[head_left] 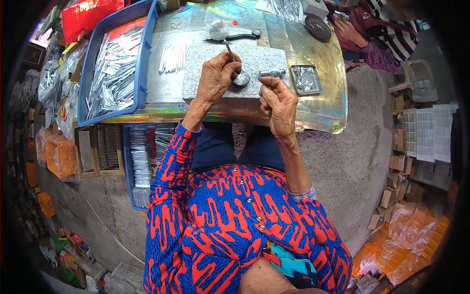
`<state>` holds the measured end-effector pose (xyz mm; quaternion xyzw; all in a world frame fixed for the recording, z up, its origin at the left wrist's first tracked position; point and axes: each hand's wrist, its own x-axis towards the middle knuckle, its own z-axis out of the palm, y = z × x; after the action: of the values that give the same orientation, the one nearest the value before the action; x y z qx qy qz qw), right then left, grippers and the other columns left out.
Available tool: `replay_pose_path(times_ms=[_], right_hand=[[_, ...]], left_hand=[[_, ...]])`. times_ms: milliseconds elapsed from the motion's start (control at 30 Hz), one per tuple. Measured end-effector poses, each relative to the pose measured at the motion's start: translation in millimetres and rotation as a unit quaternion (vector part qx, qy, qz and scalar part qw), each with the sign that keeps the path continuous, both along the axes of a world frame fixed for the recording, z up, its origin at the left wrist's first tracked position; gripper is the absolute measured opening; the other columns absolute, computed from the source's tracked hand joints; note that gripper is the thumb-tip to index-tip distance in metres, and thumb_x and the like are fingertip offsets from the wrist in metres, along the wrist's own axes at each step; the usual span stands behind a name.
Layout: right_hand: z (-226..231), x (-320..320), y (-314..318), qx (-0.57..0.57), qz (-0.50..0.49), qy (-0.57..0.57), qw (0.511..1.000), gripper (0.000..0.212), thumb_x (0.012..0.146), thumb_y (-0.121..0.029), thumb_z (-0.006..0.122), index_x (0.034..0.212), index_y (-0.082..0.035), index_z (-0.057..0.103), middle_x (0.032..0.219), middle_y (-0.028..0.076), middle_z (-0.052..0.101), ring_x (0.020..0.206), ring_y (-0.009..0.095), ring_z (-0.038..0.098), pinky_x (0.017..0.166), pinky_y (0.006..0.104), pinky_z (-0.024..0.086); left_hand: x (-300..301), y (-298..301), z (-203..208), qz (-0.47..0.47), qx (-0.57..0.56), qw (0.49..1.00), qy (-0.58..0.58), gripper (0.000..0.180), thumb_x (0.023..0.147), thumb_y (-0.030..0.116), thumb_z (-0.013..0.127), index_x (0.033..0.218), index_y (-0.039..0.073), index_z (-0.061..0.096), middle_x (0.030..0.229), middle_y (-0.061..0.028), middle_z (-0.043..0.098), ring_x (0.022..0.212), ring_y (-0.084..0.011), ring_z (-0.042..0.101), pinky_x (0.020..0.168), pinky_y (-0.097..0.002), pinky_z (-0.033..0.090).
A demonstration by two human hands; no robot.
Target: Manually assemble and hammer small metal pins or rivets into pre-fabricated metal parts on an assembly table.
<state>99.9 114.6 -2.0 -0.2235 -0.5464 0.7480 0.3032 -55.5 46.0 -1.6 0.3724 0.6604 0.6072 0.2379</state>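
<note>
My left hand (218, 73) is closed around a thin dark rod (229, 50), whose upper end sticks up past my fingers. Its lower end is hidden by them. Just right of these fingers, a small round dish (241, 79) with something pale and shiny in it rests on a grey speckled stone slab (200, 59). My right hand (278, 100) is curled into a grip over the slab's right edge. At its fingertips shows the silver head of what looks like a small hammer (275, 73); the handle is hidden in the hand.
A blue bin (142, 73) of silver strips stands left, beside a row of strips (172, 60). Black-handled pliers (242, 36) lie behind the slab. A square tray (319, 87) of small shiny parts sits right. Another person's hand (348, 30) is at the far right.
</note>
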Motion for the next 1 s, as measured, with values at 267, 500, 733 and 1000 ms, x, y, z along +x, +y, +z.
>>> replay_pose_path(times_ms=[267, 500, 733, 1000], right_hand=[[21.4, -14.1, 11.0, 0.106, 0.008, -0.046, 0.993, 0.019, 0.086, -0.005, 0.050, 0.101, 0.006, 0.052, 0.072, 0.000, 0.051, 0.054, 0.002, 0.040, 0.046, 0.0170, 0.033], [49.6, -36.9, 14.4, 0.143, 0.038, -0.042, 0.988, 0.020, 0.090, -0.014, 0.048, 0.100, 0.002, 0.056, 0.067, 0.000, 0.050, 0.054, 0.002, 0.040, 0.047, 0.0168, 0.033], [52.5, -48.9, 15.2, 0.147, 0.086, -0.090, 0.981, 0.027, 0.090, -0.024, 0.051, 0.078, -0.001, 0.058, 0.057, -0.001, 0.047, 0.048, 0.003, 0.038, 0.042, 0.0183, 0.030], [46.9, -52.2, 15.7, 0.006, 0.102, -0.028, 0.994, 0.026, 0.083, -0.026, 0.061, 0.072, -0.003, 0.056, 0.056, -0.001, 0.048, 0.045, 0.001, 0.036, 0.038, 0.0156, 0.026]], left_hand=[[1.4, 1.8, 0.2, -0.017, 0.030, 0.983, 0.183, 0.005, 0.076, 0.003, 0.057, 0.078, 0.001, 0.053, 0.067, -0.0118, 0.056, 0.062, -0.0238, 0.059, 0.054, -0.0305, 0.044], [1.0, 2.1, -12.0, -0.017, 0.080, 0.963, 0.255, 0.007, 0.075, -0.001, 0.055, 0.078, 0.002, 0.049, 0.072, -0.0116, 0.056, 0.067, -0.0295, 0.058, 0.056, -0.0335, 0.046], [3.8, 0.9, -17.6, 0.010, 0.109, 0.971, 0.213, 0.011, 0.075, -0.002, 0.053, 0.086, 0.000, 0.053, 0.074, -0.0136, 0.054, 0.069, -0.0304, 0.057, 0.060, -0.0335, 0.046], [5.5, 1.1, -19.8, 0.010, 0.115, 0.975, 0.188, 0.006, 0.078, 0.001, 0.054, 0.084, 0.001, 0.055, 0.072, -0.0111, 0.056, 0.066, -0.0233, 0.057, 0.058, -0.0307, 0.044]])
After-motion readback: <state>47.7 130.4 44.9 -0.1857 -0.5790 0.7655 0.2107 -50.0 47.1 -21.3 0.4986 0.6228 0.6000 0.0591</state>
